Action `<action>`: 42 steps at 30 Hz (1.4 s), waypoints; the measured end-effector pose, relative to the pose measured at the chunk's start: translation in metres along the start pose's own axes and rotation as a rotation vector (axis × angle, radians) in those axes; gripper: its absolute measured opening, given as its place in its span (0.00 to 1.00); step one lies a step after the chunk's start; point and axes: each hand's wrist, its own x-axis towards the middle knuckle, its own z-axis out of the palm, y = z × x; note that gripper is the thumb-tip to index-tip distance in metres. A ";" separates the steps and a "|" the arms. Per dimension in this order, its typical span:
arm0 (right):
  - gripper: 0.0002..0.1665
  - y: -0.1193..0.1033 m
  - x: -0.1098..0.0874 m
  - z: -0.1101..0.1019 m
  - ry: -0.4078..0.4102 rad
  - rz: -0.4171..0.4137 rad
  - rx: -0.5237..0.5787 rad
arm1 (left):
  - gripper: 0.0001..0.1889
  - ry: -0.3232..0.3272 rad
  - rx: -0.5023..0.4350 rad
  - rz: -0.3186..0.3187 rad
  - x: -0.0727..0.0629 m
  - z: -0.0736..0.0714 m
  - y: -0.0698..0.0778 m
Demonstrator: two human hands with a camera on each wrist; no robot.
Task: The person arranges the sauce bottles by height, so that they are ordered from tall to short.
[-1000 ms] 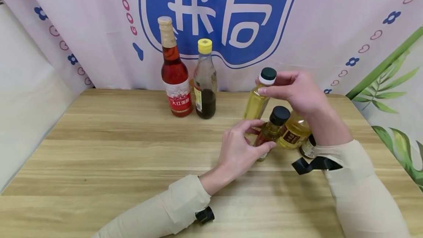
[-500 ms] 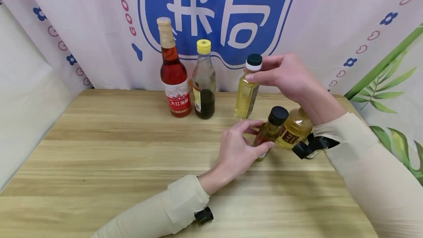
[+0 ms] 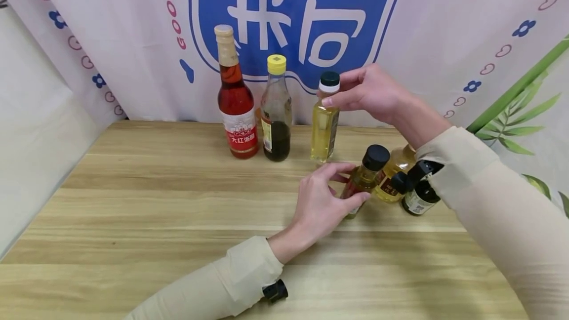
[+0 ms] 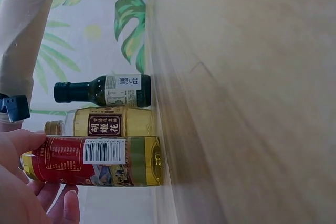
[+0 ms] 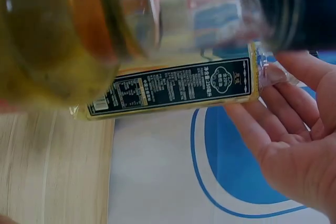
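My right hand (image 3: 378, 95) pinches the neck of a square bottle of yellow oil (image 3: 323, 132) with a dark green cap, upright at the back of the table. Its black side label (image 5: 178, 87) shows in the right wrist view. With thumb and fingers, my left hand (image 3: 317, 201) grips a smaller oil bottle (image 4: 105, 161) with a red label, a barcode and a black cap (image 3: 376, 157). This bottle stands at the table surface, in front of and right of the square one. The fingers partly hide its body.
Behind the left hand's bottle stand a round peanut oil bottle (image 4: 110, 121) and a dark green bottle (image 4: 105, 90). Left of the square bottle are a tall red vinegar bottle (image 3: 237, 107) and a yellow-capped bottle (image 3: 276, 112) of dark liquid. A printed curtain (image 3: 146, 63) hangs behind the wooden table (image 3: 155, 221).
My right hand has carried the square oil bottle leftward and back, nearer the yellow-capped bottle, and it is now more upright. My left hand and its bottle have stayed in place.
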 end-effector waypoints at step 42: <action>0.25 0.029 0.044 0.003 -0.120 0.026 0.003 | 0.29 -0.045 -0.040 -0.057 0.001 0.002 -0.001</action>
